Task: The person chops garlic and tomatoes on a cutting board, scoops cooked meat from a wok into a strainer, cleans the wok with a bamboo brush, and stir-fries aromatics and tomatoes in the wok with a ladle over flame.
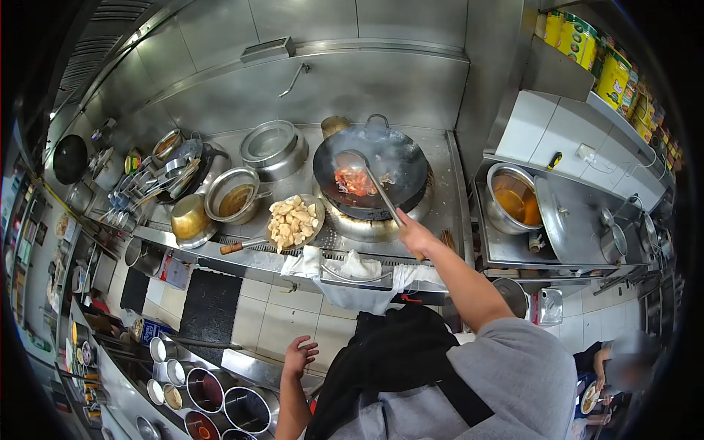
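A black wok (411, 165) sits on the burner with steam rising from it. My right hand (416, 236) is wrapped round the handle of a long ladle (385, 195), whose bowl lies in the wok at its left side. Reddish food (356, 182) is in and around that bowl. My left hand (299, 355) hangs low near the counter of pots, fingers apart, holding nothing. Left of the wok, pale chunks of food (292, 222) are heaped on a wooden-handled strainer.
White cloths (359, 265) lie along the stove's front edge. A pot of orange-brown liquid (515, 198) stands at right, beside a leaning lid (550, 220). Metal bowls (236, 196) and sauce pots (247, 409) are at left. Another person (609, 367) is at lower right.
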### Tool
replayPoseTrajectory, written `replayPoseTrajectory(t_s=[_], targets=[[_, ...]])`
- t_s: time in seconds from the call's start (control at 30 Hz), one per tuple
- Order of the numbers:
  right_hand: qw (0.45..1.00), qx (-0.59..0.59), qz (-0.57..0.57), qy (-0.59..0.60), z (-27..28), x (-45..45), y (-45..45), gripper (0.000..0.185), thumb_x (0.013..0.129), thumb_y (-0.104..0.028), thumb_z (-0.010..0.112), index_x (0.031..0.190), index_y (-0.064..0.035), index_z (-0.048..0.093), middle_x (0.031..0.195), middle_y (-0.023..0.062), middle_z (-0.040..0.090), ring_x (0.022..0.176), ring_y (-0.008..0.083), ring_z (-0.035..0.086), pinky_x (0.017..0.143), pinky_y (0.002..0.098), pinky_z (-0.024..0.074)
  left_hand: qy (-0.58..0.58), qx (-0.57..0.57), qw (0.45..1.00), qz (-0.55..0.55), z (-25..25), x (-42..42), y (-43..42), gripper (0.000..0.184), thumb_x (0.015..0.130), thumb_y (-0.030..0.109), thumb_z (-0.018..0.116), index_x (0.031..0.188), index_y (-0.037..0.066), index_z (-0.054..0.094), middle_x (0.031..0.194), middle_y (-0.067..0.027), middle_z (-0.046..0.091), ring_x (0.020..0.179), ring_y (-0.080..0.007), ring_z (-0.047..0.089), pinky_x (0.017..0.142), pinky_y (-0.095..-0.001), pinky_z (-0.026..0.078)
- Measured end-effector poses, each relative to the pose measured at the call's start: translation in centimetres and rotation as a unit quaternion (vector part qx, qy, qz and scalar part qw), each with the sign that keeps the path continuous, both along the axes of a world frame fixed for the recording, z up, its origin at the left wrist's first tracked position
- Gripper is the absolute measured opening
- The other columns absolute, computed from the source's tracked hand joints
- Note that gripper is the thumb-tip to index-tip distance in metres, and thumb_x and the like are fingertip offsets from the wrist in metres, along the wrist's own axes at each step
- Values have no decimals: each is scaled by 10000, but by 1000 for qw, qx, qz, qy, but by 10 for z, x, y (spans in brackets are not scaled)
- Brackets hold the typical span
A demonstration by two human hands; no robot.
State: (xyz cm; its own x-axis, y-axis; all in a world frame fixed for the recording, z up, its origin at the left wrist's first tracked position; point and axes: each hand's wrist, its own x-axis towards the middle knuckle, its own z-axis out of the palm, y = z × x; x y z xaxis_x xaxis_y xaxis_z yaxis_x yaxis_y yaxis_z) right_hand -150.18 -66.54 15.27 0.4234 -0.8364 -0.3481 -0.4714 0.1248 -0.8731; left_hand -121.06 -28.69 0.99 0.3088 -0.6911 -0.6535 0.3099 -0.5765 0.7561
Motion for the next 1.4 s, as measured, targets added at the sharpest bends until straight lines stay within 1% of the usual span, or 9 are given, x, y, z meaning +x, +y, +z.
replayPoseTrajectory(t_s=[0.23, 0.37, 0.47, 0.6, 0.97, 1.03, 1.1, 1.2, 1.4], targets=[[990, -49, 53, 124, -21, -35, -36, 857, 874, -19, 547, 1585, -259, 134, 788, 126, 573, 561, 179, 550, 483, 355, 478, 44, 6, 999, 0, -12, -3, 10, 621, 756, -119, 363, 1335, 70, 482, 1193, -192, 655, 949, -237, 681, 718, -324, 531], [998, -35, -60, 3, -44, -28, -62, 868, 867, -26, 542, 1585, -271, 122, 880, 165, 637, 628, 190, 600, 515, 364, 494, 34, -32, 999, -13, 0, 7, -11, 615, 760, -115, 387, 1340, 67, 480, 1206, -190, 648, 953, -234, 677, 713, -315, 527], [931, -205, -158, 259, -68, -1, -45, 846, 867, -8, 565, 1584, -174, 148, 876, 133, 648, 652, 198, 563, 522, 340, 492, 31, -29, 999, -22, -6, 9, -19, 618, 761, -114, 400, 1345, 76, 478, 1206, -184, 650, 944, -229, 673, 716, -315, 523], [997, 0, -77, -9, -32, -18, -20, 833, 885, -19, 563, 1586, -197, 150, 960, 111, 611, 588, 163, 520, 499, 323, 476, 36, 1, 998, -47, -12, 10, -15, 626, 757, -116, 397, 1345, 82, 475, 1208, -177, 651, 937, -225, 671, 722, -324, 525], [998, -11, 5, 66, 3, -50, -18, 837, 864, 10, 561, 1571, -273, 213, 977, 127, 598, 521, 150, 488, 454, 320, 457, 50, -5, 999, -1, 1, 22, 8, 598, 780, -99, 376, 1337, 91, 479, 1193, -191, 659, 964, -258, 681, 750, -351, 543], [994, -23, -106, -23, -14, -32, -43, 833, 851, -9, 556, 1573, -230, 205, 1026, 176, 642, 645, 245, 621, 564, 386, 524, 48, -33, 998, 12, 5, 26, 7, 595, 782, -97, 390, 1341, 87, 475, 1195, -192, 658, 953, -252, 682, 761, -357, 542], [963, -162, -165, 139, -27, 6, -60, 846, 833, -20, 547, 1574, -181, 172, 1135, 266, 642, 917, 362, 680, 776, 449, 541, 40, -34, 999, 4, 10, 26, 1, 566, 794, -85, 429, 1334, 82, 470, 1191, -197, 658, 948, -252, 681, 756, -357, 544], [953, -116, -171, 221, -40, 43, -81, 865, 840, 10, 529, 1580, -199, 133, 1046, 262, 662, 875, 356, 682, 709, 437, 540, 25, -29, 999, -22, 12, 20, -8, 544, 805, -72, 469, 1328, 73, 463, 1192, -203, 656, 943, -248, 679, 749, -353, 544], [908, -287, 141, 270, -39, -23, -50, 855, 854, -44, 511, 1565, -349, 147, 1043, 262, 671, 945, 393, 677, 785, 472, 533, 43, -73, 996, -25, -2, 14, 5, 536, 812, -47, 471, 1334, 77, 459, 1182, -192, 657, 949, -253, 672, 752, -353, 543]])
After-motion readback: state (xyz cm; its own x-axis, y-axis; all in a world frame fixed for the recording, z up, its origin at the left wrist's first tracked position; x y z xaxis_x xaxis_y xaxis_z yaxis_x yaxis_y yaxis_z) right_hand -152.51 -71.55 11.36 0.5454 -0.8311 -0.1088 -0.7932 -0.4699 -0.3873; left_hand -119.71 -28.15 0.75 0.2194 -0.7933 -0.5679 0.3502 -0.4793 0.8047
